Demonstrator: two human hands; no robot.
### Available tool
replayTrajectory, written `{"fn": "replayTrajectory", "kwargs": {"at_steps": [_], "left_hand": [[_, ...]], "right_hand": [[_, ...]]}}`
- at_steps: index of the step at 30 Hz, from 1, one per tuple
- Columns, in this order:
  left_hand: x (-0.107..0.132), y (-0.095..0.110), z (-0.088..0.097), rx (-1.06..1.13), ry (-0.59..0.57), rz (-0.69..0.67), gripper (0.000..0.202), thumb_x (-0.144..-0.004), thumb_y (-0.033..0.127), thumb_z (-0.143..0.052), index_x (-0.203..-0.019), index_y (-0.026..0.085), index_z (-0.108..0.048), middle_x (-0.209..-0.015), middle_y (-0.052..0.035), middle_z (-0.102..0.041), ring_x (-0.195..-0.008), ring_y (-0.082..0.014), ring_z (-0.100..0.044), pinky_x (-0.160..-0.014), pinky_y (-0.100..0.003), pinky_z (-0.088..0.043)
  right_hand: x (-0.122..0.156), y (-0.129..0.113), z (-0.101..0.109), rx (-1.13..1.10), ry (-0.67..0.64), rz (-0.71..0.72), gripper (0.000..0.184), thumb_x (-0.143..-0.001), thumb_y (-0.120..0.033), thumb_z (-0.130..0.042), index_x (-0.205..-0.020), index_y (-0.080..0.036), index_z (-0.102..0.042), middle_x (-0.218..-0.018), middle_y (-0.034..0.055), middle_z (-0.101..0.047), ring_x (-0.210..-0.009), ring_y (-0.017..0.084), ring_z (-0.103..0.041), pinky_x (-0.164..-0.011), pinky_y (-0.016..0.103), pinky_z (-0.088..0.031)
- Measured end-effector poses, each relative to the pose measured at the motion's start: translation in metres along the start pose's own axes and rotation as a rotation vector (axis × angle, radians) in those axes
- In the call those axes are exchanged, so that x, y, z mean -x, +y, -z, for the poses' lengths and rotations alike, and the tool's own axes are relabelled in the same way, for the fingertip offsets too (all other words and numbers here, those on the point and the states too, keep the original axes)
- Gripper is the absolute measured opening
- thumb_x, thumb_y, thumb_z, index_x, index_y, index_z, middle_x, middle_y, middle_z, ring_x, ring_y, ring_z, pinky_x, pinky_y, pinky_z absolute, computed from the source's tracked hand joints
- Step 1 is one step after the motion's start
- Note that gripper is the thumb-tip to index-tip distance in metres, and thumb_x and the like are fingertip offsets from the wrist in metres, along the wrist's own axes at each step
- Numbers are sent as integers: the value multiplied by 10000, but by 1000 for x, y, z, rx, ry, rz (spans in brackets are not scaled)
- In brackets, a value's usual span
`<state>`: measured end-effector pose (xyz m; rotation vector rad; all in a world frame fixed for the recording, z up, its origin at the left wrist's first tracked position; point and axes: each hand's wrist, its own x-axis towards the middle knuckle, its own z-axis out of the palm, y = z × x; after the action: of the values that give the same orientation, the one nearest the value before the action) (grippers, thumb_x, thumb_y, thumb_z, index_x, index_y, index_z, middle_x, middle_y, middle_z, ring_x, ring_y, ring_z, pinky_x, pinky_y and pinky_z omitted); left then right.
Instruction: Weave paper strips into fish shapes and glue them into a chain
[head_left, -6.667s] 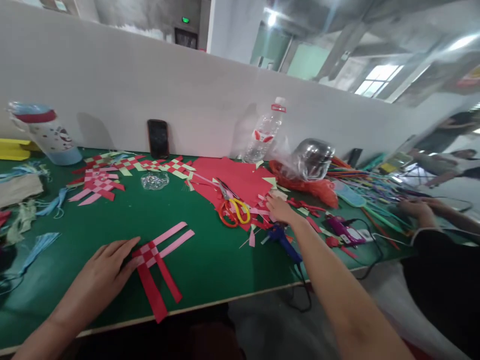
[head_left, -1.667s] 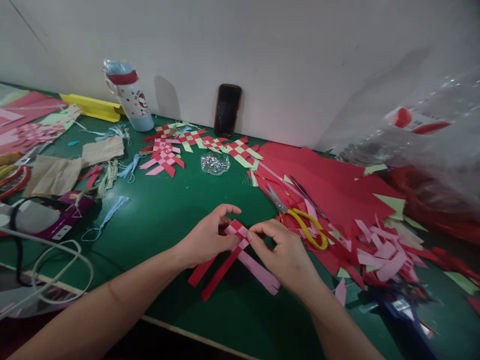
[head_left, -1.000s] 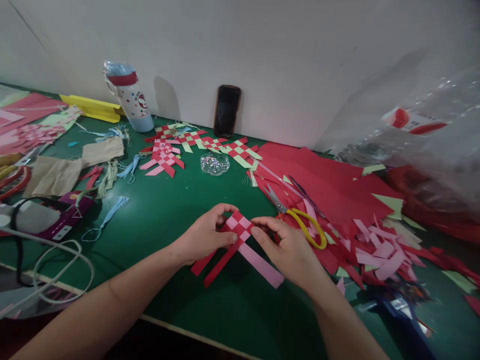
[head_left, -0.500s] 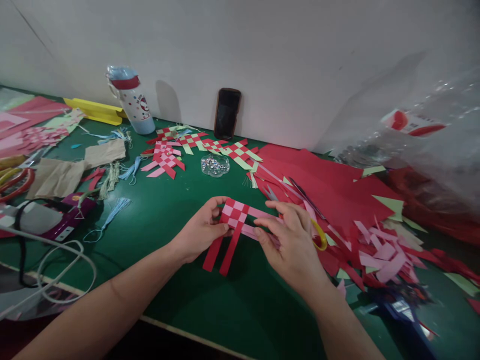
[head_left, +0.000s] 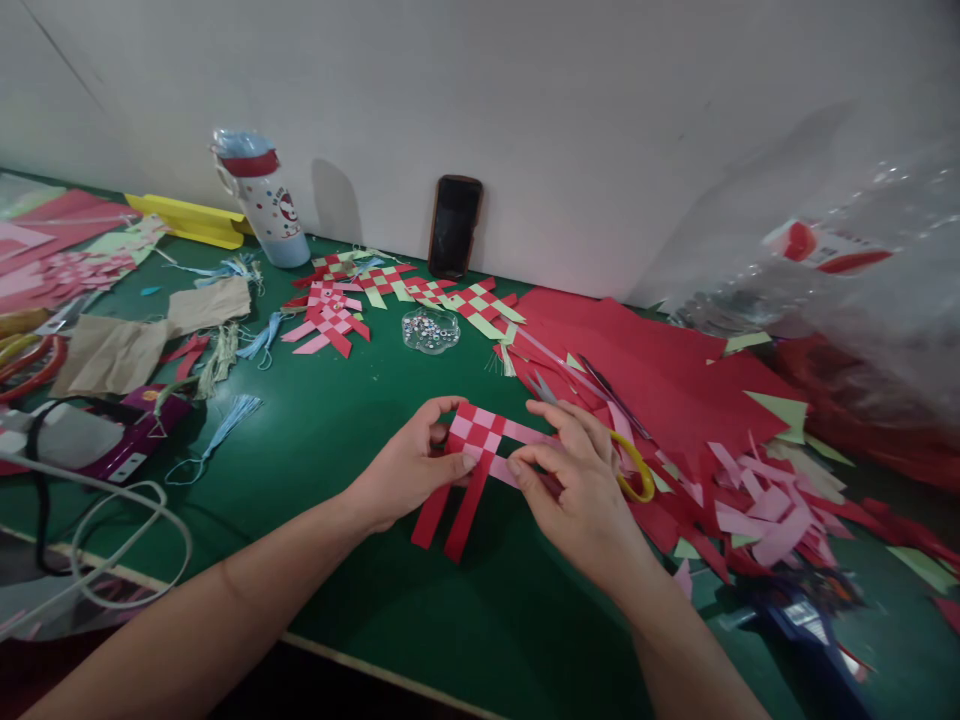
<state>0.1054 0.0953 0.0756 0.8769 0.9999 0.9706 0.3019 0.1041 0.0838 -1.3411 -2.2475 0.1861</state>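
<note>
A small woven piece of red and pink paper strips (head_left: 475, 438) is held just above the green table (head_left: 322, 430) in the middle of the view. My left hand (head_left: 409, 470) pinches its left edge, thumb on top. My right hand (head_left: 581, 485) pinches the pink strips on its right side. Two red strip ends hang down toward me from the checkered patch. Yellow-handled scissors (head_left: 634, 470) lie right behind my right hand, partly hidden by it.
Finished woven pieces (head_left: 330, 320) and a clear dish of beads (head_left: 430, 328) lie further back. A phone (head_left: 454, 227) leans on the wall beside a bottle (head_left: 259, 195). Red paper sheets (head_left: 660, 370) and strip scraps (head_left: 757, 510) fill the right; a purple glue gun (head_left: 127, 425) with cables sits left.
Over the last second the woven piece has been turned so the red ends point toward me and the pink strips point right. In the last half second it dropped slightly.
</note>
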Motion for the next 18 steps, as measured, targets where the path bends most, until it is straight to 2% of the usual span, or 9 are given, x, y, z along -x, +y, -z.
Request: {"fn": "replayTrajectory", "kwargs": {"at_steps": [7,11,14,18], "left_hand": [[-1,0,0,4,51,-14,516,-813,156,-661,-1270,202,-426,-957,-32,-658,-781,-120,-631,-769,-303,-544],[-1,-1,1,-7,40,-54,512,-817,150,-654,-1273,204,-428,-976,-35,-663,-791,-122,-633,-776,-298,-537],[0,0,1,11,34,-75,502,-827,176,-660,-1273,206,-433,-975,-33,-663,-793,-119,-632,-772,-286,-533],[0,1,1,41,69,-52,412,-859,240,-638,-1235,198,-474,-935,-23,-643,-755,-120,-631,-726,-289,-547]], "right_hand": [[2,0,-3,-25,-22,3,182,-872,-328,-579,-742,-262,-688,-1307,42,-567,-1302,335,-379,-1013,618,-338],[3,1,-2,-6,-61,10,198,-898,-374,-556,-817,-269,-703,-1331,43,-557,-1308,337,-371,-1001,623,-344],[4,1,0,-3,-93,27,257,-923,-328,-512,-750,-254,-688,-1359,27,-542,-1328,325,-350,-1009,615,-337],[3,2,1,-18,-100,26,253,-901,-334,-550,-697,-256,-678,-1367,9,-535,-1339,319,-329,-1020,613,-327]]}}
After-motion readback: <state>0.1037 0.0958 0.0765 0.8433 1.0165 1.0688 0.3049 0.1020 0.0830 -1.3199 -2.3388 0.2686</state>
